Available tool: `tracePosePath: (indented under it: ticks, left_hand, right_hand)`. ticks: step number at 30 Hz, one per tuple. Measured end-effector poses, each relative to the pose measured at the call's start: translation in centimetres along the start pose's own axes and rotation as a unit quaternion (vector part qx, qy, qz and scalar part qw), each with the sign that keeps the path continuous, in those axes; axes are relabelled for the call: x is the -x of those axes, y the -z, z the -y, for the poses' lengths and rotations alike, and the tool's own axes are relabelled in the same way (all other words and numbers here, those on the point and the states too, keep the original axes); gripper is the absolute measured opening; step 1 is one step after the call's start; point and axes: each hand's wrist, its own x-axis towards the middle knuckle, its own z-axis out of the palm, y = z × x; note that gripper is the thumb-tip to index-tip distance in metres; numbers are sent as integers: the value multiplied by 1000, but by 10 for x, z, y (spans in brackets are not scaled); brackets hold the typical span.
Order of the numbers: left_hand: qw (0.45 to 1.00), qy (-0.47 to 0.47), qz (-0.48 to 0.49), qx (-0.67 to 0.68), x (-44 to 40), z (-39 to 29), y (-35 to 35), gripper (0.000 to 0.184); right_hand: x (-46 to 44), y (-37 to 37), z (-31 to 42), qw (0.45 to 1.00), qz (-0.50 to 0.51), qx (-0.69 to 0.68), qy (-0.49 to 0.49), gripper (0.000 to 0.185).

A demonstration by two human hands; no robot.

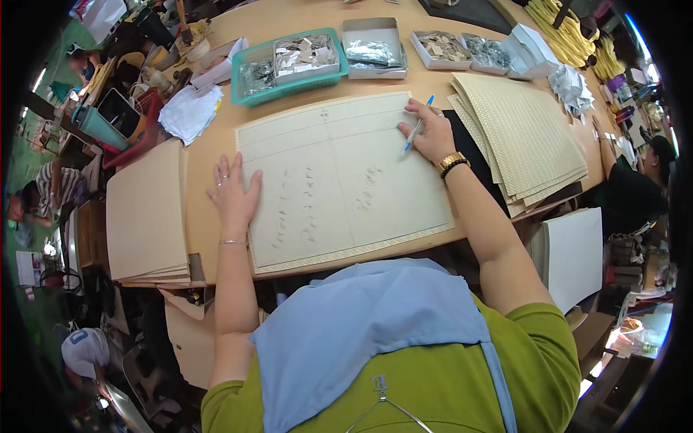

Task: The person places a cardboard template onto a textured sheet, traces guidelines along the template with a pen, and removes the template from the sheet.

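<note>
A large cream sheet with ruled lines and handwriting lies on the table in front of me. Patterned woven-looking edges show along its right and near sides. My left hand rests flat across the sheet's left edge, fingers spread, with a ring and a thin bracelet. At the upper right corner, my right hand holds a blue-and-white pen between its fingers, the hand lying on the sheet. A gold watch and a dark bracelet are on that wrist.
Woven sheets are stacked at right, plain sheets at left. Along the back stand a teal tray, a grey box and boxes of small pieces. White cloths lie back left. A co-worker sits at right.
</note>
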Motion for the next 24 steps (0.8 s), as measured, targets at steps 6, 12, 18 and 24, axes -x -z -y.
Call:
tracePosePath:
  ticks: [6,12,18,24]
  left_hand:
    - [999,5,-6,34,0,-1,3,66]
    - [999,2,-13,46,0,0,3,64]
    - [998,3,-11,56,0,-1,3,64]
    - [998,2,-9,60,0,-1,4,64]
  right_hand:
    - [-1,6,11,997,49,22,-64,51]
    - [-1,4,5,997,50,13,-61,49]
    - [-2,5,4,997,52,-7,-60,48]
    - [-4,5,3,997,54,19,-47,47]
